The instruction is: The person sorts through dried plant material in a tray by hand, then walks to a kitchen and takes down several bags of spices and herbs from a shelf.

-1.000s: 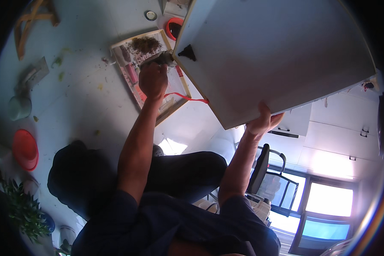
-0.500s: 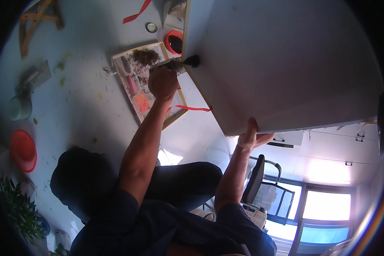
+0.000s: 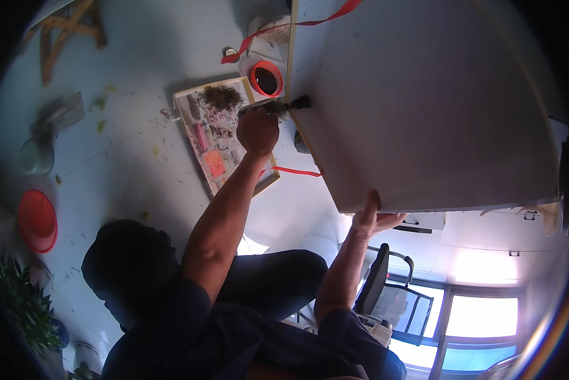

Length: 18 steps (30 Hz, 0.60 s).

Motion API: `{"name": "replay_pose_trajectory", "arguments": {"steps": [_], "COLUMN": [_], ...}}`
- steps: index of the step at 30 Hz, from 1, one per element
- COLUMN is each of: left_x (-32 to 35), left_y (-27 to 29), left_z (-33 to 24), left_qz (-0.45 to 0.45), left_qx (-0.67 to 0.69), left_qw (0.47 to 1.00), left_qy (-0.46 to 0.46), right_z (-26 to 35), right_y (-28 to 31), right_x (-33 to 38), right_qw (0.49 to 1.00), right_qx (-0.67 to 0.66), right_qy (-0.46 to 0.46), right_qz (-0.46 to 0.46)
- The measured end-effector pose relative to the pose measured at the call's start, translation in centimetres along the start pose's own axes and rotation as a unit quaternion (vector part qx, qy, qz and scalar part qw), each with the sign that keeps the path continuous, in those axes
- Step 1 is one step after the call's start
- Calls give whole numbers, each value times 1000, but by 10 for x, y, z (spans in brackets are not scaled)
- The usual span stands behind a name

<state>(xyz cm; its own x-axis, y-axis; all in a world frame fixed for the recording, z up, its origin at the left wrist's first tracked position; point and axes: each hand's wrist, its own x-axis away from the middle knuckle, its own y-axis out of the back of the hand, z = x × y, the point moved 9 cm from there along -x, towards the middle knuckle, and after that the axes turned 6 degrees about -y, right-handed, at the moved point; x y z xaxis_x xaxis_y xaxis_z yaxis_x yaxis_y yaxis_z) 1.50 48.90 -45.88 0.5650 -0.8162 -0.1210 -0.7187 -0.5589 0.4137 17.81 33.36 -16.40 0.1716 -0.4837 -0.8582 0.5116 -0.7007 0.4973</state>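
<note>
My left hand (image 3: 259, 132) is closed around what looks like a paintbrush (image 3: 283, 109), its dark bristles (image 3: 302, 102) against the left side of a large pale panel (image 3: 424, 107). The panel has thin wooden edges and tilts up in front of me. At its lower corner my right hand (image 3: 374, 218) grips the bottom edge, thumb on the face and fingers behind. Below my left hand lies a shallow wood-rimmed tray (image 3: 181, 123) holding a brown clump of dried plant matter (image 3: 221, 97) over printed paper. An orange-red bowl of dark material (image 3: 267, 79) stands beside it.
One red ribbon (image 3: 297, 171) runs from the tray to the panel; another red ribbon (image 3: 329, 18) crosses the panel's top left. On the left are a wooden stand (image 3: 69, 35), a scraper-like tool (image 3: 68, 114), a red basin (image 3: 37, 220) and a plant (image 3: 25, 310). A chair (image 3: 386, 285) stands right.
The upper red ribbon has swung right across the panel's edge. The view has shifted a little, and the bristles stay near the panel's left side. Both hands keep their hold.
</note>
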Motion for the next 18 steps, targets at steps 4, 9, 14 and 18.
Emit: {"name": "replay_pose_trajectory", "arguments": {"steps": [4, 9, 14, 18], "left_x": [1, 8, 5, 6], "left_y": [-1, -2, -6, -17], "left_z": [0, 4, 3, 1], "left_qz": [10, 2, 10, 25], "left_qx": [3, 1, 0, 12], "left_qw": [1000, 1000, 1000, 1000], "left_qy": [13, 1, -22, -10], "right_z": [-2, -11, -7, -24], "right_y": [-5, -5, -3, 3], "right_x": [-3, 2, -3, 1], "right_qw": [998, 998, 995, 995], "right_qx": [-66, -53, -83, -69], "right_qy": [-19, -30, -57, -65], "right_qz": [1, 26, 2, -1]}}
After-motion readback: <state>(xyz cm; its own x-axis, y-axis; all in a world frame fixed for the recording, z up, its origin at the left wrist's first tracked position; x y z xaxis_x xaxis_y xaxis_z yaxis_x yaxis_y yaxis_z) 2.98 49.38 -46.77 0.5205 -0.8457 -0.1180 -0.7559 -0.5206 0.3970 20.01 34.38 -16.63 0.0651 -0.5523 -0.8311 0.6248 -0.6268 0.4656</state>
